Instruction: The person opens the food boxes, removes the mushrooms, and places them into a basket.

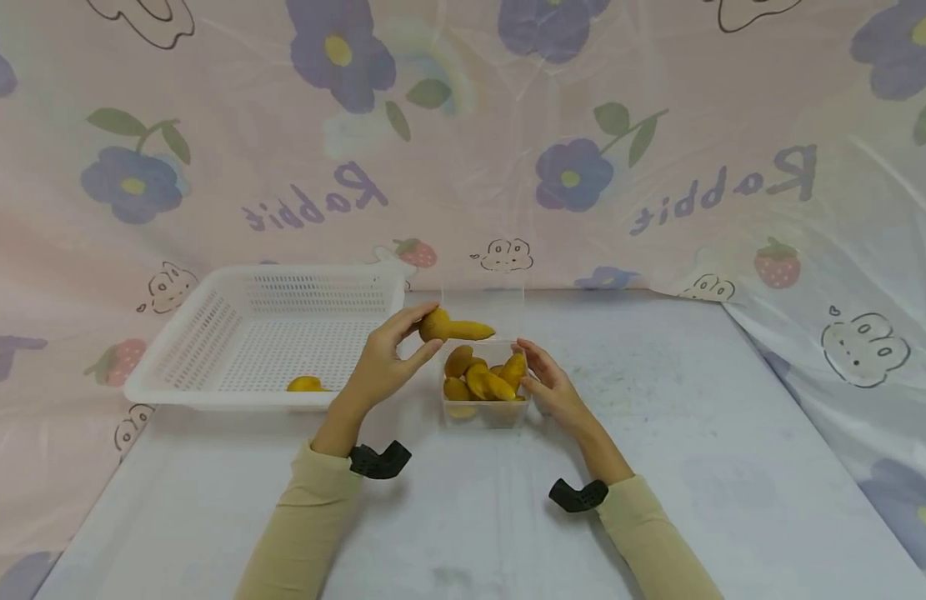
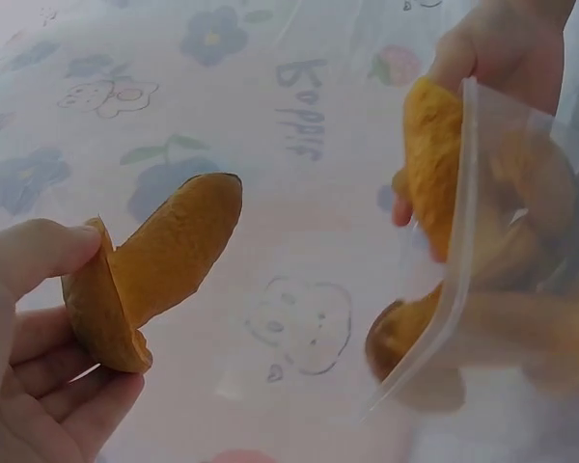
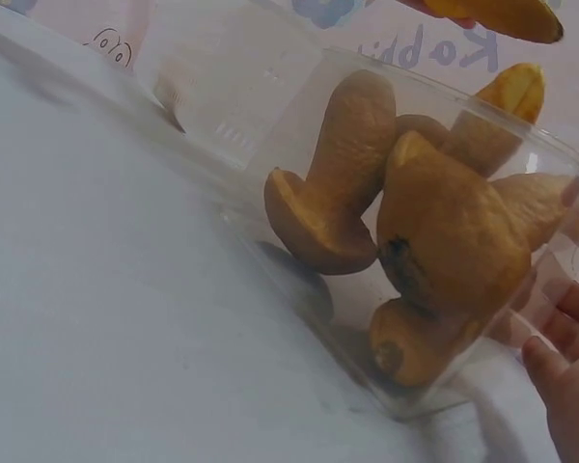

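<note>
My left hand holds a yellow-brown mushroom by its cap, above the back left corner of a clear plastic box. In the left wrist view the thumb presses the cap's near edge and the fingers support it from below, while the mushroom's thick stem points away from the palm. Several similar mushrooms lie jumbled in the box, some rising to its rim. My right hand grips the box at its right side, fingers toward the back and thumb nearer the front. Through the clear wall a big mushroom cap shows dark marks.
A white perforated basket stands at the left, with a yellow mushroom near its front wall. The box's clear lid stands raised behind it. A printed curtain hangs behind the white table.
</note>
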Action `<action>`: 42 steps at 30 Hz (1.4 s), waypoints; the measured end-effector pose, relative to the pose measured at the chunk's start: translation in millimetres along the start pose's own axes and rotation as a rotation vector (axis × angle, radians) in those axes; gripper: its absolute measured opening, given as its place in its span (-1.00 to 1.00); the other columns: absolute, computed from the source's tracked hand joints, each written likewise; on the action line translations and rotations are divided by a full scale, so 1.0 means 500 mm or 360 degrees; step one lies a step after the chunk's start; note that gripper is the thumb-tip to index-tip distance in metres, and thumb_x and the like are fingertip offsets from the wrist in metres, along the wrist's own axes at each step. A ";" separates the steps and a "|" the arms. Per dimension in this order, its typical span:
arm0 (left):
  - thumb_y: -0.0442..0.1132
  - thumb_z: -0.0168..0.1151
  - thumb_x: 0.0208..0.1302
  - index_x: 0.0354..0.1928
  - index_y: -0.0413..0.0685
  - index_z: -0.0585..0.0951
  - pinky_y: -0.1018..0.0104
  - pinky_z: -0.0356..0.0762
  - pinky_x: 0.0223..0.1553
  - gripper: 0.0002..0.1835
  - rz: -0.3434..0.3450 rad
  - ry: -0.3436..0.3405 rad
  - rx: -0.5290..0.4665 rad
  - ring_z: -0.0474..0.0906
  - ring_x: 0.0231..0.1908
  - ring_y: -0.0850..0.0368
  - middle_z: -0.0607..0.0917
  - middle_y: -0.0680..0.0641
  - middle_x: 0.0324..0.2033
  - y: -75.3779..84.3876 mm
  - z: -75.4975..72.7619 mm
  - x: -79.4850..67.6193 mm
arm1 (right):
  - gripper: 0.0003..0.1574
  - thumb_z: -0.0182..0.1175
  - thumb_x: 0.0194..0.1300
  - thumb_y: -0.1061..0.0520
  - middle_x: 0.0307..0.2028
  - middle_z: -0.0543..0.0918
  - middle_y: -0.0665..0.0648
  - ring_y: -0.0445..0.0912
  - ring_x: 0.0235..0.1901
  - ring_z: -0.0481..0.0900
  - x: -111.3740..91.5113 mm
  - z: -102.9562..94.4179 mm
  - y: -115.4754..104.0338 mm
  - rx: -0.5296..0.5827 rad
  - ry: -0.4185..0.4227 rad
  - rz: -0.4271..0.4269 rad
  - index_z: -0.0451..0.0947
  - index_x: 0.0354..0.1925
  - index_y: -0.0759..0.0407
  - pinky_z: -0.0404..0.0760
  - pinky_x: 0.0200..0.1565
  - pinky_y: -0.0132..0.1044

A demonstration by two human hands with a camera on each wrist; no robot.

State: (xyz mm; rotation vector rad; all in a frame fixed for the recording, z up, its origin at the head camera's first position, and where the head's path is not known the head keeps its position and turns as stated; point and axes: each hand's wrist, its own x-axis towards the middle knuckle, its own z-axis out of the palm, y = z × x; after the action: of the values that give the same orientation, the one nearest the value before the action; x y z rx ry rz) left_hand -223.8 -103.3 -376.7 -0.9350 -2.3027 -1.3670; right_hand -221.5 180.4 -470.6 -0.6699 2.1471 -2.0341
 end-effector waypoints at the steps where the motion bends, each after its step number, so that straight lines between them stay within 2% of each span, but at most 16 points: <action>1: -0.37 0.26 0.25 0.27 -0.30 0.42 0.20 0.47 0.31 -0.46 -0.0004 0.0010 0.0000 0.52 0.22 -0.10 0.55 -0.25 0.20 0.001 -0.007 -0.002 | -0.28 -0.07 0.46 0.27 0.46 0.02 0.48 0.32 0.50 -0.14 0.000 -0.001 0.001 -0.0010 0.0005 0.0002 -0.08 0.46 0.36 -0.18 0.45 0.36; 4: -0.39 0.26 0.25 0.27 -0.32 0.42 0.28 0.45 0.31 -0.46 -0.0027 0.0042 0.0012 0.50 0.23 -0.12 0.53 -0.27 0.22 0.003 -0.028 -0.011 | -0.28 -0.07 0.46 0.28 0.46 0.04 0.49 0.33 0.50 -0.14 -0.002 -0.002 0.004 -0.0032 0.0013 0.0004 -0.07 0.46 0.36 -0.18 0.45 0.36; 10: -0.44 0.25 0.23 0.27 -0.34 0.40 0.68 0.35 0.28 -0.45 -0.0053 0.0097 0.0052 0.47 0.24 -0.19 0.51 -0.31 0.23 -0.008 -0.069 -0.029 | -0.29 -0.07 0.46 0.29 0.45 0.04 0.51 0.34 0.49 -0.12 -0.005 -0.002 0.005 -0.0049 0.0007 -0.0021 -0.08 0.45 0.39 -0.17 0.46 0.31; 13: -0.45 0.25 0.23 0.27 -0.34 0.41 0.74 0.32 0.26 -0.45 -0.0073 0.0114 0.0065 0.46 0.24 -0.14 0.51 -0.31 0.23 -0.018 -0.089 -0.037 | -0.29 -0.07 0.46 0.28 0.45 0.04 0.50 0.34 0.48 -0.10 -0.006 -0.003 0.004 -0.0055 0.0014 -0.0018 -0.08 0.45 0.40 0.04 0.53 -0.05; 16: -0.44 0.24 0.24 0.26 -0.33 0.43 0.74 0.34 0.24 -0.48 -0.0110 0.0150 0.0075 0.48 0.23 0.15 0.53 -0.30 0.21 -0.029 -0.111 -0.048 | -0.29 -0.07 0.47 0.26 0.45 0.05 0.49 0.33 0.48 -0.08 -0.004 -0.003 0.004 -0.0061 0.0024 -0.0010 -0.07 0.46 0.38 0.17 0.47 -0.38; 18: -0.45 0.22 0.25 0.25 -0.33 0.43 0.77 0.34 0.23 -0.50 -0.0133 0.0176 0.0087 0.45 0.21 0.41 0.54 -0.32 0.19 -0.038 -0.126 -0.057 | -0.28 -0.07 0.47 0.26 0.45 0.05 0.49 0.33 0.47 -0.07 -0.002 -0.002 0.003 -0.0039 0.0026 -0.0013 -0.07 0.46 0.37 0.13 0.50 -0.31; 20: -0.46 0.20 0.26 0.24 -0.35 0.44 0.79 0.34 0.21 -0.51 -0.0153 0.0203 0.0095 0.39 0.16 0.60 0.53 -0.35 0.18 -0.046 -0.141 -0.068 | -0.28 -0.06 0.47 0.26 0.45 0.04 0.49 0.33 0.48 -0.08 -0.001 -0.001 0.003 -0.0024 0.0022 -0.0019 -0.08 0.46 0.37 0.00 0.54 -0.01; 22: -0.46 0.19 0.27 0.25 -0.34 0.43 0.82 0.32 0.19 -0.52 -0.0183 0.0224 0.0112 0.35 0.14 0.69 0.53 -0.36 0.18 -0.055 -0.154 -0.079 | -0.27 -0.06 0.46 0.26 0.45 0.03 0.49 0.32 0.48 -0.09 0.000 0.000 0.003 -0.0004 0.0017 -0.0020 -0.08 0.46 0.38 -0.14 0.49 0.20; 23: -0.45 0.18 0.28 0.25 -0.34 0.43 0.83 0.32 0.18 -0.52 -0.0205 0.0233 0.0121 0.35 0.13 0.70 0.53 -0.36 0.18 -0.060 -0.161 -0.084 | -0.27 -0.06 0.46 0.26 0.46 0.03 0.49 0.31 0.49 -0.10 0.000 0.000 0.003 0.0000 0.0012 -0.0018 -0.09 0.46 0.38 -0.14 0.50 0.20; 26: -0.41 0.17 0.31 0.25 -0.32 0.44 0.87 0.32 0.15 -0.53 -0.0282 0.0254 0.0149 0.36 0.09 0.71 0.54 -0.34 0.17 -0.071 -0.179 -0.097 | -0.27 -0.06 0.47 0.25 0.46 0.01 0.49 0.31 0.50 -0.11 0.000 0.002 0.003 0.0002 0.0004 -0.0018 -0.10 0.46 0.40 0.09 0.53 -0.23; 29: -0.36 0.17 0.33 0.25 -0.30 0.44 0.90 0.31 0.12 -0.54 -0.0345 0.0245 0.0191 0.34 0.06 0.75 0.55 -0.32 0.17 -0.080 -0.197 -0.105 | -0.26 -0.06 0.47 0.24 0.46 0.00 0.50 0.32 0.50 -0.13 0.001 0.003 0.002 0.0023 0.0000 -0.0024 -0.11 0.45 0.41 0.22 0.33 -0.69; 32: -0.33 0.16 0.35 0.27 -0.30 0.43 0.92 0.29 0.11 -0.53 -0.0392 0.0209 0.0220 0.32 0.05 0.78 0.53 -0.33 0.20 -0.092 -0.213 -0.111 | -0.27 -0.06 0.47 0.25 0.45 0.00 0.51 0.34 0.49 -0.13 0.003 0.004 0.002 0.0035 0.0007 -0.0034 -0.10 0.45 0.41 0.23 0.22 -0.82; 35: -0.27 0.15 0.37 0.29 -0.28 0.41 0.94 0.29 0.09 -0.51 -0.0487 0.0152 0.0249 0.37 0.09 0.66 0.51 -0.32 0.23 -0.104 -0.227 -0.115 | -0.27 -0.06 0.46 0.26 0.45 0.02 0.50 0.34 0.48 -0.10 0.004 0.003 0.001 0.0010 0.0020 -0.0029 -0.09 0.45 0.40 0.23 0.28 -0.74; 38: -0.15 0.14 0.39 0.32 -0.22 0.39 0.96 0.30 0.03 -0.47 -0.0642 0.0059 0.0267 0.49 0.20 0.24 0.48 -0.30 0.27 -0.113 -0.237 -0.119 | -0.28 -0.07 0.46 0.28 0.46 0.04 0.48 0.31 0.48 -0.07 0.003 0.001 0.001 -0.0014 0.0027 -0.0015 -0.08 0.46 0.37 0.15 0.51 -0.29; 40: -0.07 0.13 0.39 0.34 -0.19 0.37 0.95 0.31 0.00 -0.43 -0.0750 -0.0004 0.0237 0.46 0.25 -0.06 0.46 -0.29 0.29 -0.116 -0.241 -0.121 | -0.28 -0.07 0.46 0.27 0.46 0.04 0.47 0.31 0.49 -0.08 0.002 0.000 0.001 -0.0019 0.0019 -0.0007 -0.08 0.46 0.37 0.02 0.53 0.04; 42: -0.03 0.13 0.39 0.36 -0.16 0.35 0.95 0.32 -0.02 -0.40 -0.0832 -0.0053 0.0186 0.40 0.29 -0.20 0.44 -0.28 0.31 -0.119 -0.244 -0.122 | -0.28 -0.07 0.47 0.26 0.46 0.03 0.47 0.30 0.49 -0.09 0.000 0.000 0.001 -0.0022 0.0013 -0.0006 -0.08 0.46 0.37 -0.07 0.51 0.15</action>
State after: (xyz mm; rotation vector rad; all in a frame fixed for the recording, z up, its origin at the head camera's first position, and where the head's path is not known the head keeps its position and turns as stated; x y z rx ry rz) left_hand -226.7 -251.5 -389.1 -0.3266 -2.7386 -1.3785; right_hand -221.9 180.5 -471.0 -0.6691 2.1679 -2.0295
